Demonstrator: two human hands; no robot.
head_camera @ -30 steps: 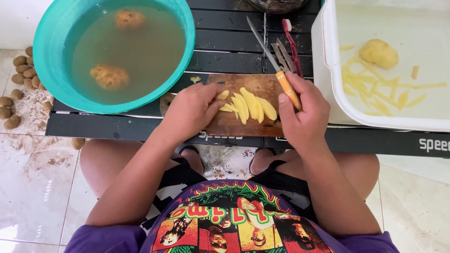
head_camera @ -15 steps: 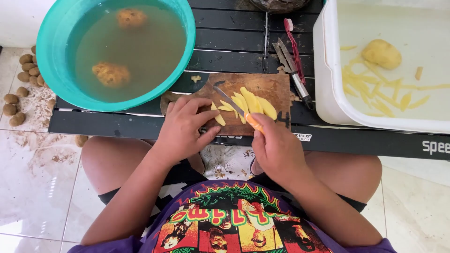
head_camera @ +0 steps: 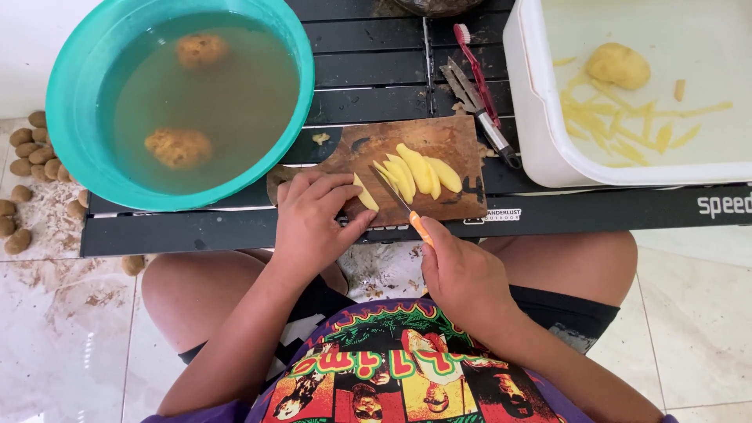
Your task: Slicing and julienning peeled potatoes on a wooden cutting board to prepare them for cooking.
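- Left hand pins a potato slice to the wooden cutting board, fingers curled over it.
- Right hand is clenched around the orange-handled knife — blade on the near slices.
- Done: cut sticks and a peeled potato in the white tub, far right.
- Left: fanned slices uncut; two unpeeled potatoes soaking in the teal basin — far left.

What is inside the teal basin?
The teal basin holds murky brownish water with two unpeeled potatoes showing through it, one near the middle, one toward the far side. The cloudy water hides the basin's bottom, so anything else sunk there cannot be seen.
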